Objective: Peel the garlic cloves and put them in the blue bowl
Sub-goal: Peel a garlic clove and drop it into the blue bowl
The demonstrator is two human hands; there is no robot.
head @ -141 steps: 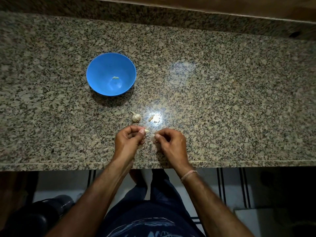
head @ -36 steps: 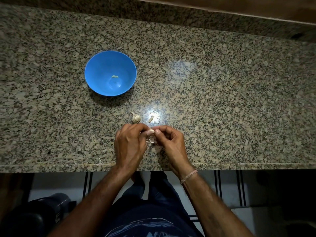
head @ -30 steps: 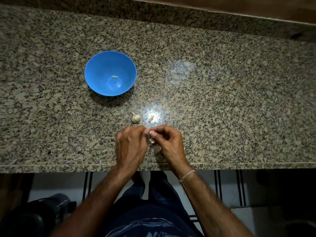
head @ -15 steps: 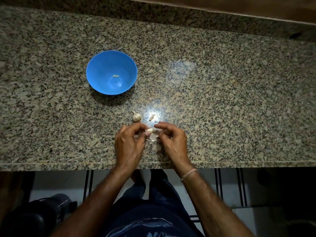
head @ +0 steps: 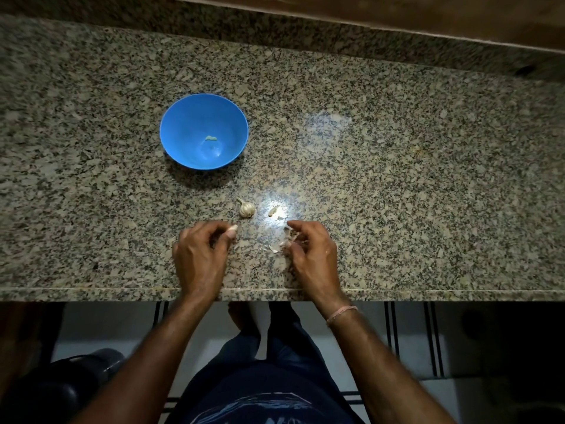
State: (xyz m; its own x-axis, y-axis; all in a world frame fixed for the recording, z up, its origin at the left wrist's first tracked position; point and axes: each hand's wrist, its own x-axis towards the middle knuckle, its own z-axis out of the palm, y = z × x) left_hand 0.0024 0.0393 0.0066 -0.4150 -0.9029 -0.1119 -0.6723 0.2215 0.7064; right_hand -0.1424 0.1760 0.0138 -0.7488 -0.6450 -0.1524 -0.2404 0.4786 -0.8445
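Pinching a pale clove (head: pixel 233 229) at the fingertips, my left hand (head: pixel 200 255) curls over the counter (head: pixel 397 179). My right hand (head: pixel 312 252), fingers bent, pinches loose skin (head: pixel 287 240). Beyond both sits a bulb (head: pixel 246 209), then the bowl (head: pixel 183 123) up-left, a second clove (head: pixel 211 138) lying inside. I should check no skin clings, then release low over the rim.

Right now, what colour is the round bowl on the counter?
The round bowl is bright blue; the head view shows it best.
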